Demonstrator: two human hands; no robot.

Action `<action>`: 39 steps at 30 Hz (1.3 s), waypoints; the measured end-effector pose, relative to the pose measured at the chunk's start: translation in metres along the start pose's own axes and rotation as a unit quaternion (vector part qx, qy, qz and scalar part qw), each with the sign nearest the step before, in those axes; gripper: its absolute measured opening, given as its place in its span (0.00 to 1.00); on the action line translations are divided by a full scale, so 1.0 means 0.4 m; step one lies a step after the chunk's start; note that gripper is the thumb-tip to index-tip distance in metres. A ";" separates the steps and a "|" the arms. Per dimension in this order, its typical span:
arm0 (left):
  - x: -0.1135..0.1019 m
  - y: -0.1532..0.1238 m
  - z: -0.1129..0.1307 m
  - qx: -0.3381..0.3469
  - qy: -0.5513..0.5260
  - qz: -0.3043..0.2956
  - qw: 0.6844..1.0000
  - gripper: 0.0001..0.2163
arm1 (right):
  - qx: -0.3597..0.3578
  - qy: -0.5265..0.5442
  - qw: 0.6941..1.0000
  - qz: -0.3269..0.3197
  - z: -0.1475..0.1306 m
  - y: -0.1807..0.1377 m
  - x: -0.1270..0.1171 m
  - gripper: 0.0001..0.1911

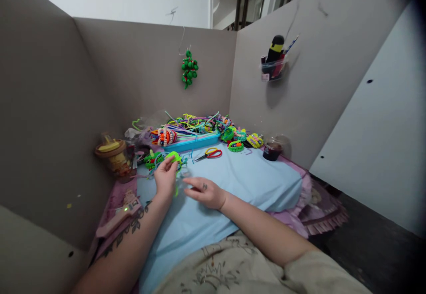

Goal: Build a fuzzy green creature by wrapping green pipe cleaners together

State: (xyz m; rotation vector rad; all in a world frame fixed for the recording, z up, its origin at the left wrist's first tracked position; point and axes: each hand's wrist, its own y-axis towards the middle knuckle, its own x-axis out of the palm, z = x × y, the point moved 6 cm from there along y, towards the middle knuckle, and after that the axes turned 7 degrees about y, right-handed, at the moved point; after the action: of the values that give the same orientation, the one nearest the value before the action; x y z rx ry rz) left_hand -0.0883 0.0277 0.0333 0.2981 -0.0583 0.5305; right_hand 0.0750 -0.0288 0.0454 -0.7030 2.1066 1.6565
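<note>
My left hand [165,175] is raised over the pale blue cushion [239,178], its fingers pinched on a bright green pipe-cleaner ring [174,156] whose tail hangs down below the hand. My right hand [205,192] lies low on the cushion just right of it, fingers stretched toward the left hand with nothing in them. Red-and-yellow scissors [209,153] lie on the cushion beyond both hands.
A blue tray [195,143] of loose pipe cleaners sits at the back, with finished coloured rings [242,138] beside it. A small dark jar [272,151] stands right, a yellow-lidded container [112,152] left, a pink glue gun [120,217] near my left forearm. Cardboard walls enclose everything.
</note>
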 end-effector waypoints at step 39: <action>0.097 -0.103 0.028 0.054 0.119 -0.190 0.973 0.12 | 0.350 0.180 0.883 0.255 0.182 -0.048 -0.072 0.06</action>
State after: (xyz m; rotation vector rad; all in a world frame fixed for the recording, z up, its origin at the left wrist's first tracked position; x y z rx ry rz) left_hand -0.0338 0.0095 0.0382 0.3414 0.2570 0.1863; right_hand 0.1084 0.0428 0.0291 -0.2276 3.0911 0.8347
